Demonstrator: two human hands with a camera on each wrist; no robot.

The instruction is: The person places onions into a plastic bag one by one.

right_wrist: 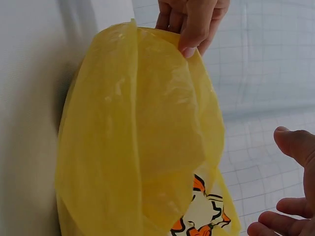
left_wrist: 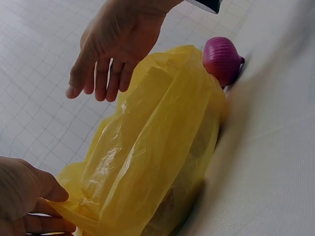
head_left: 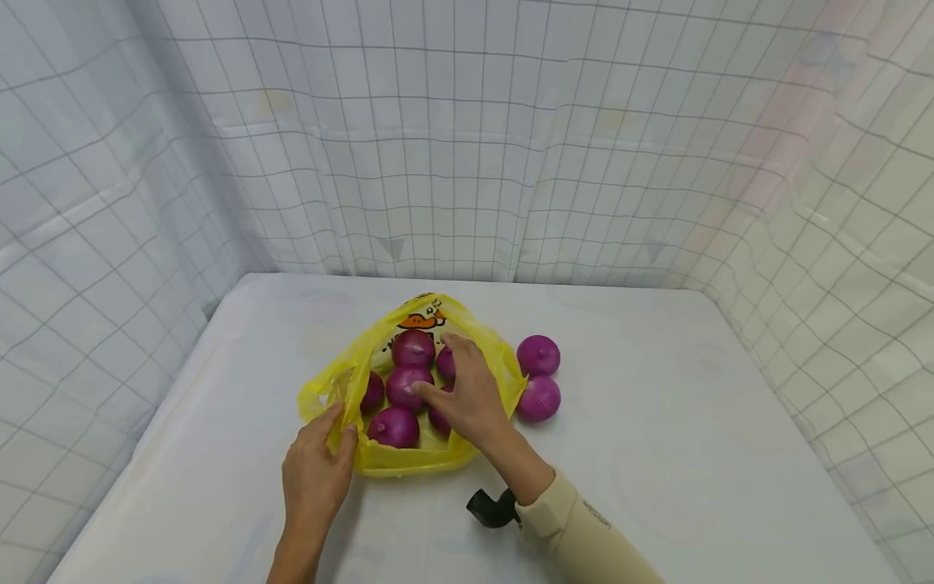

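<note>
A yellow plastic bag (head_left: 416,465) lies on its side with its mouth spread wide, showing a cartoon duck print inside the far edge. Several purple onions (head_left: 394,428) are gathered in it. My left hand (head_left: 315,466) pinches the bag's left rim between thumb and fingers, seen also in the left wrist view. Over the bag's mouth, my right hand (head_left: 474,399) hovers with fingers spread and nothing in its grasp; it partly hides the onions on that side. In the right wrist view, the right hand's thumb and fingers (right_wrist: 290,223) are apart from the bag.
Two more purple onions, one farther (head_left: 538,355) and one nearer (head_left: 538,399), sit touching just right of the bag. A white cloth covers the table (head_left: 657,454). White grid-patterned curtains (head_left: 467,146) surround it at the back and sides. A black device (head_left: 492,509) shows beside the right wrist.
</note>
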